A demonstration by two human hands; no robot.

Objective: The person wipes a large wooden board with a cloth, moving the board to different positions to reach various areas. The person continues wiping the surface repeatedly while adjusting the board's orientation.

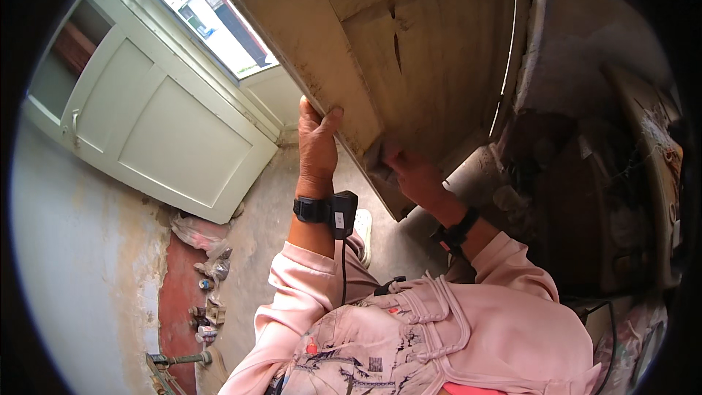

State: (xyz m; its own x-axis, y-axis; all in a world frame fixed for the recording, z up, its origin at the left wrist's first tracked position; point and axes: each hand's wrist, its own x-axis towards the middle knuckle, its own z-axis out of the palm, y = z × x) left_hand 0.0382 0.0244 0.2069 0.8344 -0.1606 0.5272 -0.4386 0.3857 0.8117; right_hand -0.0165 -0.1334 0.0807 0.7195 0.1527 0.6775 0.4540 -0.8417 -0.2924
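A worn wooden panel door [419, 60] stands slanted before me, its inner side dark with grime and split along one panel. My left hand [318, 140] grips the door's long edge, with the thumb on the near face. Lower down, my right hand [408, 173] presses against the door face close to its bottom corner. That hand is blurred and in shadow; a greyish patch at its fingertips may be a cloth, but I cannot tell. Black straps circle both wrists, and a black device [344, 214] with a cable sits at the left one.
At the left is a pale green panelled door [159, 120] with a handle. Plastic bags [200, 232], small cans [207, 332] and a metal pipe [184, 358] lie along the wall. Dark clutter [587, 214] fills the right side. Daylight enters by a window [219, 22].
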